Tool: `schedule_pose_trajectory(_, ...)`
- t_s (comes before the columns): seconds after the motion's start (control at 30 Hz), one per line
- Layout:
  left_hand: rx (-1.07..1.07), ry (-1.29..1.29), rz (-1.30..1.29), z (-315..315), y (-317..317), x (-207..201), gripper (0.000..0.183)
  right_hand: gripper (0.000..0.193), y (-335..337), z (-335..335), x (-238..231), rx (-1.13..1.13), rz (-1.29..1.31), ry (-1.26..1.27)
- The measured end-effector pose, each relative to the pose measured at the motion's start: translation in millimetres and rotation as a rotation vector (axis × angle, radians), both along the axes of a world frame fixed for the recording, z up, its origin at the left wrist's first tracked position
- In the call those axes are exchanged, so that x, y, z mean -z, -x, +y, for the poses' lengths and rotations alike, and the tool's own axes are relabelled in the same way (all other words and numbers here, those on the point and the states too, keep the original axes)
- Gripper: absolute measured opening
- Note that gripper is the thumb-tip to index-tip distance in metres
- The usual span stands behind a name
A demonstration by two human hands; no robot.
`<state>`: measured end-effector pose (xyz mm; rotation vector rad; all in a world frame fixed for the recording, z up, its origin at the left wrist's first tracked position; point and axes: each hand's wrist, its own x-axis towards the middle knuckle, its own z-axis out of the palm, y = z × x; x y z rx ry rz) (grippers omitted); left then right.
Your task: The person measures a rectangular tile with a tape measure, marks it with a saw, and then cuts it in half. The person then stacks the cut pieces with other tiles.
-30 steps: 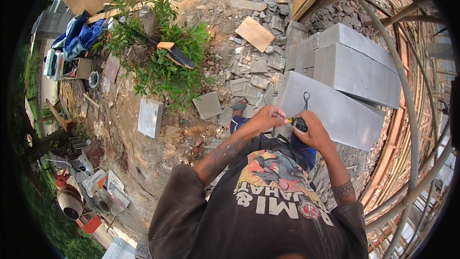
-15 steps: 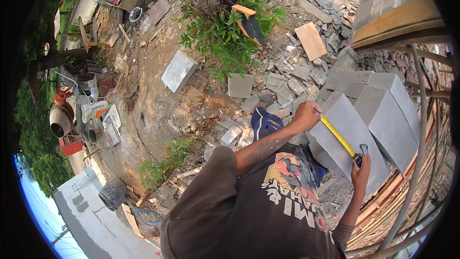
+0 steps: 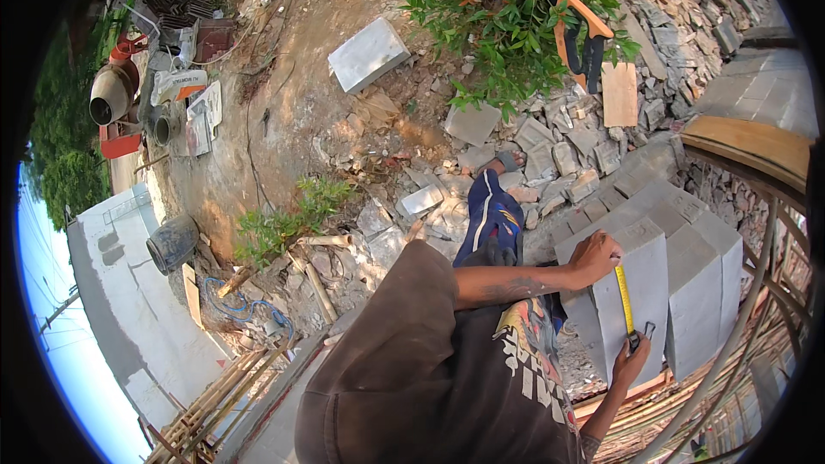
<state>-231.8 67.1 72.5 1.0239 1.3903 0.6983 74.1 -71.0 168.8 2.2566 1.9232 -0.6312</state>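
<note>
A yellow tape measure blade (image 3: pixel 625 301) is drawn out along the pale face of a grey concrete block (image 3: pixel 650 288). My left hand (image 3: pixel 593 259) pinches the blade's far end at the block's upper edge. Closer to me, my right hand (image 3: pixel 630 364) is wrapped around the small dark tape measure case (image 3: pixel 634 342). A thin metal loop (image 3: pixel 649 329) sticks out beside the case. Further grey blocks (image 3: pixel 706 292) stand tightly against the measured one on its right.
Broken rubble (image 3: pixel 550 155) covers the ground beyond the blocks. A handsaw (image 3: pixel 584 39) with an orange-and-black handle hangs in a leafy shrub (image 3: pixel 490 30). Bamboo poles (image 3: pixel 687 421) lie at the right. One loose block (image 3: pixel 369 56) and a cement mixer (image 3: pixel 113 94) are farther left.
The view has turned, so the surroundings sit differently in the picture. Both hands keep their hold on the tape measure, whose blade now looks more upright across the block.
</note>
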Motion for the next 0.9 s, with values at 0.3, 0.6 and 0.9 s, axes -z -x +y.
schedule_pose_trajectory(0.3,0.291,-0.068,-0.096,-1,27,-7,0.037,0.069,70,25,-16,0.128,-0.504,0.152)
schedule_pose_trajectory(0.6,0.268,-0.138,-0.183,-18,20,0,0.052,0.08,73,41,-16,0.034,-0.195,-0.204)
schedule_pose_trajectory(0.9,0.168,-0.241,-0.221,-34,35,26,0.061,0.066,208,76,-18,-0.192,0.079,-0.47)
